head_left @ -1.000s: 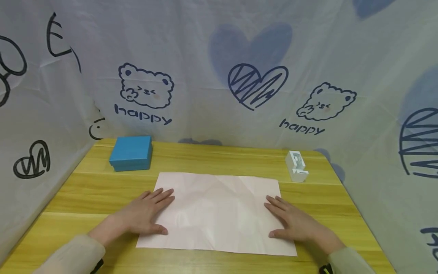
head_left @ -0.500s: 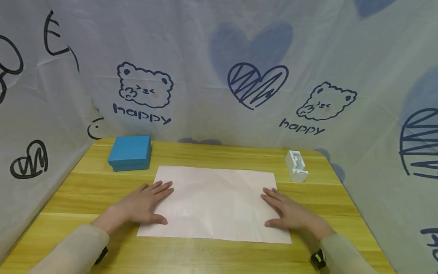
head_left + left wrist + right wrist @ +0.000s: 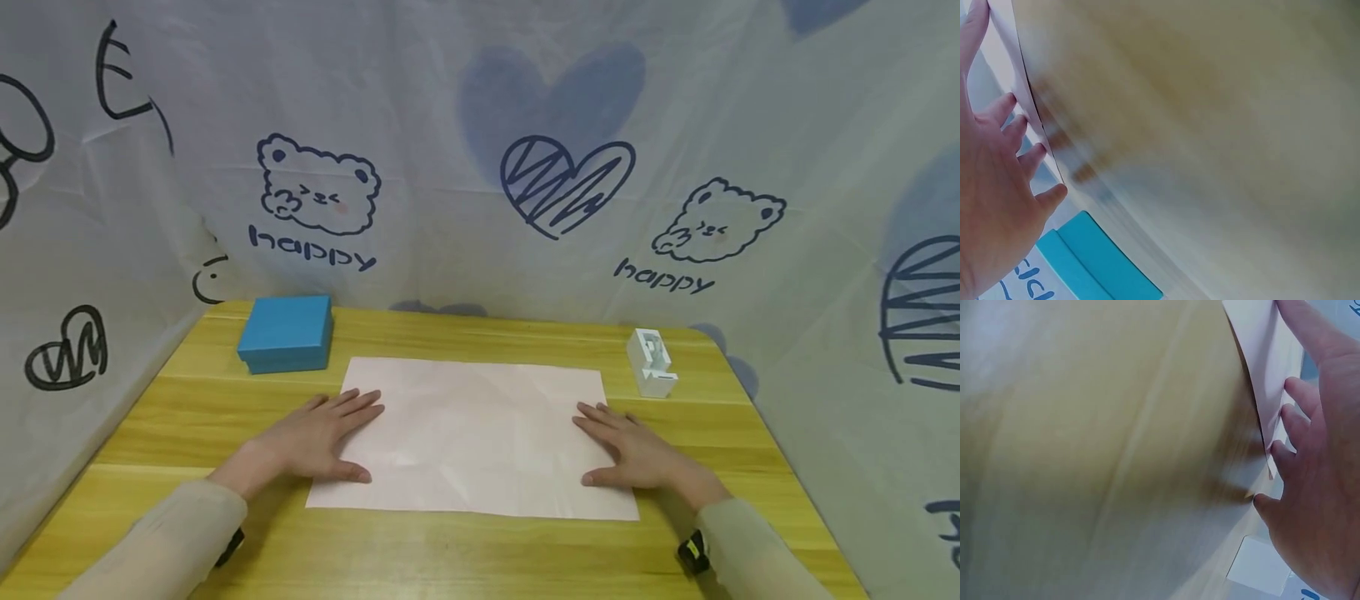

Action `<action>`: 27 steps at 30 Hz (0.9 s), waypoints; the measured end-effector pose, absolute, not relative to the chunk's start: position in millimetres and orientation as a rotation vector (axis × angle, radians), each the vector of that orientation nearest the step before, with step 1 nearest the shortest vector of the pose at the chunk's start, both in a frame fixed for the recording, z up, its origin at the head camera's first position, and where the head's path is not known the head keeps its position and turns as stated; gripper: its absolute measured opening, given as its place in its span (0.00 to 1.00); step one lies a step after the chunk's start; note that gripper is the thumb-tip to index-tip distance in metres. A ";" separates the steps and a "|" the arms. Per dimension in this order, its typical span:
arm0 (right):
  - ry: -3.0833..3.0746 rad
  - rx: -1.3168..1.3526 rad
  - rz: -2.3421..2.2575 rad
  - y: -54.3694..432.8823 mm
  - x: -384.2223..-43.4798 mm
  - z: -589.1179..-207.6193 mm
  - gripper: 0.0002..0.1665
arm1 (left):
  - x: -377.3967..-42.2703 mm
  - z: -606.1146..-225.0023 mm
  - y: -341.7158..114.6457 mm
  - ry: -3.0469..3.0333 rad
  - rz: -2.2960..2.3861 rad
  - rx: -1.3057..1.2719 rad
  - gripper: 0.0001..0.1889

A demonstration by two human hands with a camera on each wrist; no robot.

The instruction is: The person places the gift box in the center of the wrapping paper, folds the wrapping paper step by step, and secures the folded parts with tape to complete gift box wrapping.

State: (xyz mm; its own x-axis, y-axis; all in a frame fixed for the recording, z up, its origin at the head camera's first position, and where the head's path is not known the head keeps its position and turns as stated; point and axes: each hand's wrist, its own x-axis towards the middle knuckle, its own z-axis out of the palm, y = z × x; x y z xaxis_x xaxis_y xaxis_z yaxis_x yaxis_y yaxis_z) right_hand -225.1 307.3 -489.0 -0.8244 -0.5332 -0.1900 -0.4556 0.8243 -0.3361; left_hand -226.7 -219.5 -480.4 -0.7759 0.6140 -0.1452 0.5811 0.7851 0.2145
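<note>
A sheet of pale pink paper (image 3: 472, 437) with faint creases lies flat on the wooden table (image 3: 450, 554). My left hand (image 3: 326, 437) rests on its left edge with fingers spread. On the right edge lies my right hand (image 3: 630, 450), fingers likewise spread. In the left wrist view the left hand (image 3: 1000, 181) has its fingertips along the paper's (image 3: 1019, 69) edge. The right wrist view shows the right hand (image 3: 1322, 444) touching the paper (image 3: 1265, 375), its little finger just beyond the edge.
A blue lidded box (image 3: 287, 333) stands at the back left of the table. At the back right is a small white tape dispenser (image 3: 651, 363). A printed white curtain (image 3: 442, 167) hangs behind and along both sides.
Both hands have moved away from the body, and the paper has slid with them toward the back of the table. The box and the tape dispenser have stayed put.
</note>
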 end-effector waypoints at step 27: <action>2.822 -0.858 -0.402 302.0 -216.5 -482.1 0.55 | -224.1 -477.4 -214.8 2.812 0.308 0.936 0.56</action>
